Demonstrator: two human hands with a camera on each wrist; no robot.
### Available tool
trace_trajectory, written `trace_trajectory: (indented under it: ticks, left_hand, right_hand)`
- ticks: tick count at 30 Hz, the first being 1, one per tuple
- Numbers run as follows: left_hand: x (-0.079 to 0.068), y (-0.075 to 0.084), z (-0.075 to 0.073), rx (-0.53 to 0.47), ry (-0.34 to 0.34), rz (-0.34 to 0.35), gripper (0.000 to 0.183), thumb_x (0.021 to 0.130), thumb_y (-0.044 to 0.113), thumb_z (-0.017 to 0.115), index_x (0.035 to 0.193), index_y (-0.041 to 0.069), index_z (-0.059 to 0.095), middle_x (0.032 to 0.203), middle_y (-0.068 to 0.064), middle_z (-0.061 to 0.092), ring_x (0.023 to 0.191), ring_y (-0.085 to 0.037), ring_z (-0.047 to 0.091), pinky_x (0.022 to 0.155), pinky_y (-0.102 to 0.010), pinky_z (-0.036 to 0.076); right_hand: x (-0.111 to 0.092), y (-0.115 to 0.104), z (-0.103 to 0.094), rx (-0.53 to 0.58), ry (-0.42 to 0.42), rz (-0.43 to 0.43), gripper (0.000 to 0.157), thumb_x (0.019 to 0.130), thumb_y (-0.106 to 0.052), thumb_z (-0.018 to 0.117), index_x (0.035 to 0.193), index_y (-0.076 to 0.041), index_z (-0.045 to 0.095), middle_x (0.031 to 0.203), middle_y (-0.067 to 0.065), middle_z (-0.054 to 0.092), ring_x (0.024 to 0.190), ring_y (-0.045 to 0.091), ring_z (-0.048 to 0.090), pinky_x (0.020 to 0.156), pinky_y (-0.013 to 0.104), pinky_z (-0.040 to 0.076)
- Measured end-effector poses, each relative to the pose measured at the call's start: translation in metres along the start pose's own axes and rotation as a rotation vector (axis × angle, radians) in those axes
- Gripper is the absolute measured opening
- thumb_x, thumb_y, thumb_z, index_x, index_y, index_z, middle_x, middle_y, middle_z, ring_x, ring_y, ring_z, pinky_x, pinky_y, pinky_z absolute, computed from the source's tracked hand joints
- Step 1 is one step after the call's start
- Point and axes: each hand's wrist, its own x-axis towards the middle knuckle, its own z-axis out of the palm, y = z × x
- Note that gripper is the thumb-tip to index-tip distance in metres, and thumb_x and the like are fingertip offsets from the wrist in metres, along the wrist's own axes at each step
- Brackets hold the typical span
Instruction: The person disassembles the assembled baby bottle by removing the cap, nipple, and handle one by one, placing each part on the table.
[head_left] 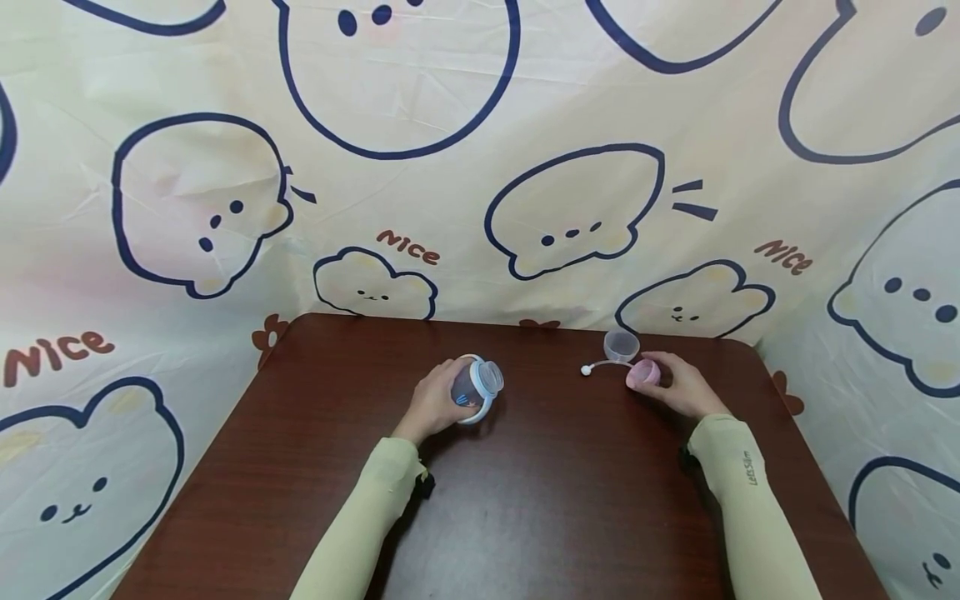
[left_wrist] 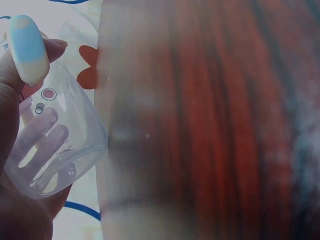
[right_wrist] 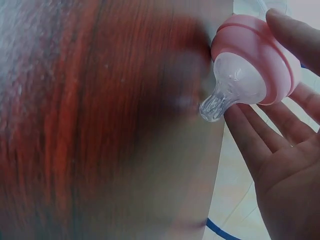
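My left hand point(head_left: 433, 402) grips a clear baby bottle point(head_left: 466, 389) with pale blue handles, raised and tilted over the table. Its neck is uncovered and points right. Through the clear wall in the left wrist view, fingers show behind the bottle point(left_wrist: 80, 130). Toward the back right, my right hand point(head_left: 681, 388) holds a pink bottle collar point(head_left: 646, 372) between thumb and fingers. A clear teat point(right_wrist: 232, 85) sticks out of the collar in the right wrist view. From the collar's far side a thin straw point(head_left: 609, 363) runs left to a white ball end point(head_left: 586, 371).
A clear cap point(head_left: 621, 344) stands just behind the straw, near the table's back edge. The dark brown table point(head_left: 540, 475) meets a cartoon-printed cloth point(head_left: 465, 208) behind and at both sides.
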Motion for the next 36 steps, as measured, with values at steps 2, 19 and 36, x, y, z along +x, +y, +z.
trace_trajectory:
  ticks: [2, 19, 36]
  left_hand:
    - [-0.0004, 0.0002, 0.0000, 0.000, 0.001, 0.005, 0.083, 0.073, 0.028, 0.093, 0.146, 0.024, 0.053, 0.130, -0.004, 0.063, 0.116, -0.027, 0.058, 0.095, -0.055, 0.050]
    - [-0.0007, -0.0001, 0.0005, -0.020, -0.007, -0.004, 0.083, 0.074, 0.028, 0.093, 0.146, 0.025, 0.053, 0.132, -0.003, 0.063, 0.118, -0.027, 0.058, 0.098, -0.055, 0.049]
    - [-0.0001, 0.0013, -0.0005, -0.008, -0.010, -0.004, 0.082, 0.074, 0.027, 0.093, 0.146, 0.024, 0.053, 0.133, -0.004, 0.062, 0.120, -0.028, 0.057, 0.100, -0.056, 0.048]
  right_hand:
    - [-0.0009, 0.0002, 0.0014, 0.002, -0.003, 0.008, 0.077, 0.090, -0.037, 0.080, 0.150, -0.002, 0.047, 0.147, 0.027, 0.053, 0.128, 0.044, 0.053, 0.111, 0.066, 0.039]
    - [-0.0021, 0.0033, 0.0019, -0.006, 0.021, -0.019, 0.077, 0.088, -0.036, 0.083, 0.149, -0.004, 0.049, 0.146, 0.026, 0.054, 0.134, 0.045, 0.049, 0.114, 0.068, 0.034]
    - [-0.0040, 0.0005, -0.0052, -0.006, 0.019, -0.048, 0.073, 0.088, -0.030, 0.083, 0.148, -0.006, 0.051, 0.146, 0.024, 0.054, 0.135, 0.045, 0.047, 0.113, 0.070, 0.033]
